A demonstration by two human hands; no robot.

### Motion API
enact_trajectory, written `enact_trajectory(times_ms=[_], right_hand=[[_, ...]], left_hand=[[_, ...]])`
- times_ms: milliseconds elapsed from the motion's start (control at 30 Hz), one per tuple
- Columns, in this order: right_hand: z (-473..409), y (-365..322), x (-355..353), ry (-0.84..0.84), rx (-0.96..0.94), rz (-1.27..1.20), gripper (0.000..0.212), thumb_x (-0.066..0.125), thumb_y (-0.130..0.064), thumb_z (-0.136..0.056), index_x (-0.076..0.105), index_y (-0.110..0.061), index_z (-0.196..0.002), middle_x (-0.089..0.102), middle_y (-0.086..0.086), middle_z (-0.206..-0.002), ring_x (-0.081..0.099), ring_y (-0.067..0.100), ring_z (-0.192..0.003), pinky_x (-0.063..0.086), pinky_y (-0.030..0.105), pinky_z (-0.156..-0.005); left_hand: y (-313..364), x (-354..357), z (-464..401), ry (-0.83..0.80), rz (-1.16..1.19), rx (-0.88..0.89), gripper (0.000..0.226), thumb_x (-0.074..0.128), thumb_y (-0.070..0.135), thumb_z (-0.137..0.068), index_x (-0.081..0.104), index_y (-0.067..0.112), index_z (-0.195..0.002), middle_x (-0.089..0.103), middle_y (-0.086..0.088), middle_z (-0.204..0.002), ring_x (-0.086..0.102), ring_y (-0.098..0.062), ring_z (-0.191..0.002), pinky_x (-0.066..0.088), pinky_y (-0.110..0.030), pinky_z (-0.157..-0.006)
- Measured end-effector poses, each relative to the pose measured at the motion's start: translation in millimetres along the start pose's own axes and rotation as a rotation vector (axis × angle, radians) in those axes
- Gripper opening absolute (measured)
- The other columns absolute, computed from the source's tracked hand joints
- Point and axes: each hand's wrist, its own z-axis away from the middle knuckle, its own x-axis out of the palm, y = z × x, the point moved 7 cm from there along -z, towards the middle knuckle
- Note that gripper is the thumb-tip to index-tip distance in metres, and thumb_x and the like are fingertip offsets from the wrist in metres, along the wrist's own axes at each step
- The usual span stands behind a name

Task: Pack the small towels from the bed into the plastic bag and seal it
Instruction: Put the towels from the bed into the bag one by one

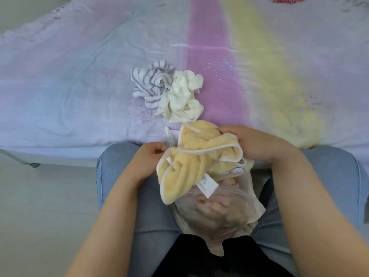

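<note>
Head view: both hands hold the soft yellow towel over the plastic bag on the lap. The left hand pinches the bag's thin, slippery edge; the right hand squeezes the towel. It looks light and squashy, so bunch it up and push.

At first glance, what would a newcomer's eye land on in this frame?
The yellow towel, bunched at the mouth of the plastic bag on the person's lap, gripped by the right hand while the left hand holds the bag's edge. Behind it, a striped towel and a cream towel lie touching on the pastel bed.
</note>
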Motion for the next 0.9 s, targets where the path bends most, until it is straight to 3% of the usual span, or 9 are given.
enact_trajectory(times_ms=[167, 267, 367, 433, 533, 600, 700, 800, 900], right_hand=[[0, 21, 12, -0.121, 0.320, 0.522, 0.012, 0.071, -0.032, -0.077, 0.060, -0.030, -0.080, 0.062, -0.010, -0.073, 0.057, 0.013, -0.069, 0.045, 0.030, -0.064], [-19, 26, 41, -0.081, 0.318, 0.880, 0.045, 0.065, -0.046, -0.075, 0.051, -0.024, -0.112, 0.065, -0.004, -0.087, 0.055, 0.021, -0.072, 0.041, 0.031, -0.060], [-27, 26, 61, -0.258, 0.324, 0.813, 0.073, 0.067, -0.050, -0.071, 0.035, -0.018, -0.129, 0.067, -0.003, -0.088, 0.061, 0.021, -0.077, 0.049, 0.033, -0.065], [-26, 12, 47, -0.268, 0.273, 0.901, 0.074, 0.068, -0.055, -0.070, 0.038, -0.022, -0.130, 0.065, -0.004, -0.099, 0.059, 0.022, -0.094, 0.051, 0.036, -0.077], [-26, -7, 31, -0.316, 0.216, 1.109, 0.068, 0.064, -0.059, -0.075, 0.044, -0.029, -0.132, 0.051, -0.001, -0.121, 0.049, 0.024, -0.111, 0.041, 0.033, -0.077], [-26, 3, 60, -0.601, 0.242, 1.031, 0.070, 0.063, -0.056, -0.079, 0.041, -0.026, -0.138, 0.052, -0.003, -0.116, 0.056, 0.023, -0.109, 0.045, 0.031, -0.082], [-28, 42, 111, -0.975, 0.325, 0.838, 0.081, 0.069, -0.049, -0.079, 0.029, -0.023, -0.144, 0.049, -0.002, -0.107, 0.063, 0.024, -0.086, 0.055, 0.038, -0.081], [-38, 77, 139, -1.083, 0.324, 0.990, 0.084, 0.067, -0.053, -0.077, 0.032, -0.015, -0.144, 0.048, 0.012, -0.133, 0.063, 0.030, -0.099, 0.057, 0.039, -0.078], [-46, 96, 165, -1.130, 0.411, 0.985, 0.069, 0.064, -0.049, -0.084, 0.046, -0.007, -0.136, 0.051, 0.014, -0.133, 0.062, 0.028, -0.098, 0.051, 0.032, -0.072]], left_hand=[[5, 12, 4, 0.032, 0.188, 0.097, 0.030, 0.063, 0.010, -0.090, 0.054, 0.008, -0.061, 0.050, -0.004, -0.052, 0.044, -0.010, -0.048, 0.038, -0.021, -0.050], [9, 17, 4, -0.007, 0.218, 0.152, 0.035, 0.060, 0.008, -0.092, 0.052, 0.006, -0.058, 0.049, -0.006, -0.046, 0.040, -0.010, -0.040, 0.035, -0.016, -0.043], [9, 19, 6, -0.015, 0.216, 0.201, 0.037, 0.060, 0.009, -0.092, 0.047, 0.002, -0.058, 0.039, -0.009, -0.052, 0.033, -0.011, -0.044, 0.032, -0.015, -0.044], [6, 21, 6, -0.024, 0.222, 0.217, 0.039, 0.060, 0.009, -0.093, 0.045, -0.006, -0.060, 0.037, -0.010, -0.055, 0.032, -0.013, -0.046, 0.031, -0.016, -0.044], [5, 19, 8, -0.011, 0.246, 0.241, 0.041, 0.059, 0.007, -0.093, 0.041, -0.009, -0.059, 0.037, -0.011, -0.055, 0.034, -0.015, -0.047, 0.032, -0.020, -0.046], [5, 18, 7, -0.006, 0.266, 0.242, 0.043, 0.058, 0.006, -0.093, 0.039, -0.009, -0.058, 0.037, -0.011, -0.053, 0.035, -0.015, -0.045, 0.033, -0.021, -0.045], [5, 21, 5, -0.004, 0.269, 0.233, 0.044, 0.057, 0.006, -0.094, 0.040, 0.001, -0.053, 0.037, -0.006, -0.048, 0.035, -0.009, -0.041, 0.033, -0.018, -0.045], [6, 27, 5, -0.042, 0.267, 0.230, 0.051, 0.056, 0.002, -0.093, 0.041, 0.017, -0.047, 0.040, 0.008, -0.039, 0.035, -0.004, -0.037, 0.032, -0.015, -0.043], [5, 31, 6, -0.089, 0.225, 0.229, 0.050, 0.057, 0.001, -0.092, 0.038, 0.015, -0.048, 0.036, 0.009, -0.039, 0.033, -0.005, -0.035, 0.030, -0.016, -0.040]])
